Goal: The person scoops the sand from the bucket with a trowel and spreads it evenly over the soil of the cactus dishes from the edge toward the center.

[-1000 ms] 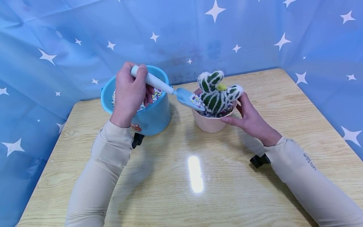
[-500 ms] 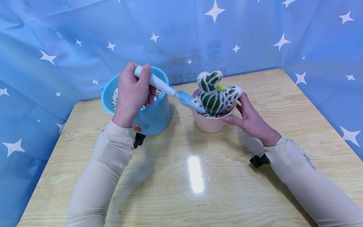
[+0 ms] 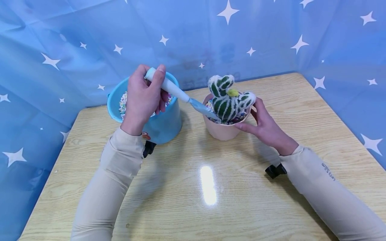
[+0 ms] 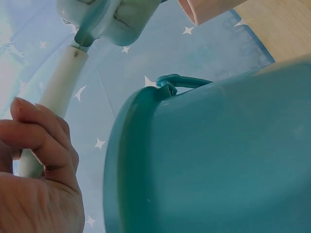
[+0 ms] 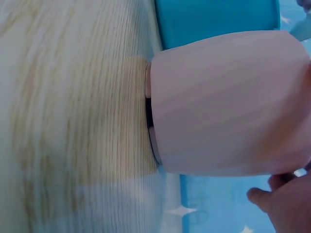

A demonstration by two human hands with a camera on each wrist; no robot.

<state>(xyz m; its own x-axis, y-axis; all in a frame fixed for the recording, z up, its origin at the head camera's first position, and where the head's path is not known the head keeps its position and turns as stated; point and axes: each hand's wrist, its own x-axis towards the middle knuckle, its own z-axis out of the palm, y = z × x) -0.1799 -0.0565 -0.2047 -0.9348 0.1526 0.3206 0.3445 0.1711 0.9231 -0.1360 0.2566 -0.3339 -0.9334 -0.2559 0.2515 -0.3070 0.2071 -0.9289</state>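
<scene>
At the far left hangs a blue cloth [image 3: 30, 110] printed with white stars; it also runs behind the table [image 3: 241, 201] and down its right side. A pale left sleeve [image 3: 105, 180] reaches up from the bottom edge, with a black clip [image 3: 149, 148] beneath the cuff. Beyond it stands a blue bucket [image 3: 164, 127] holding small coloured pebbles [image 3: 123, 103]. Above the bucket, the left hand [image 3: 141, 97] grips the handle of a small shovel [image 3: 181, 94], fingers wrapped round it and thumb along the top. The shovel slants down to the right, its blade over the pot's left rim and its tip beside the cactus; whether the tip touches the pebbles there, I cannot tell. The pink pot [image 3: 221, 132] stands upright on the table, right of the bucket and apart from it. A green-and-white cactus [image 3: 224, 105] with a yellow flower [image 3: 233, 93] sits in it among more pebbles. The right hand [image 3: 263, 125] holds the pot's right side, thumb at the near rim. Last comes the right sleeve [image 3: 328, 190], lettered near the cuff
</scene>
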